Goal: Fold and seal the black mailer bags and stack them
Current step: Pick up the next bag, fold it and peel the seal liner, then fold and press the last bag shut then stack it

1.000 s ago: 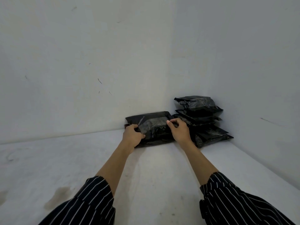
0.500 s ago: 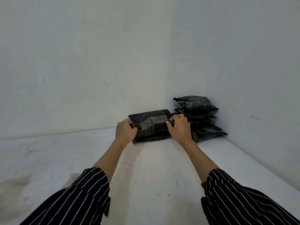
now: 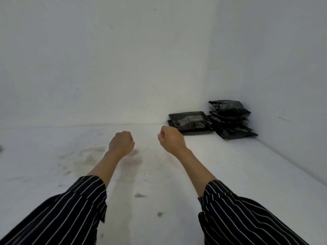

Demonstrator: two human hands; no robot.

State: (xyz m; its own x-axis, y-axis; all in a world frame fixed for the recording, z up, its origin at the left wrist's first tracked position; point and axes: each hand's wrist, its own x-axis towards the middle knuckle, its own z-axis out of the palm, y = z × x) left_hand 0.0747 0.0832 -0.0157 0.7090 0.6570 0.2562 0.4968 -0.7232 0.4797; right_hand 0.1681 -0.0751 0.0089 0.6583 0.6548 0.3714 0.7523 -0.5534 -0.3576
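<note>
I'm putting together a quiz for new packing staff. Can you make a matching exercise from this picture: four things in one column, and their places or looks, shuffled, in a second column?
Things
1. tall stack of bags
2. low pile of bags
3. left hand
4. right sleeve

Descriptions
A. black with thin white stripes
B. in the corner, against the right wall
C. fingers curled, holding nothing
D. by the back wall, nearest the right hand

Pairs: 1-B, 2-D, 3-C, 4-A
</note>
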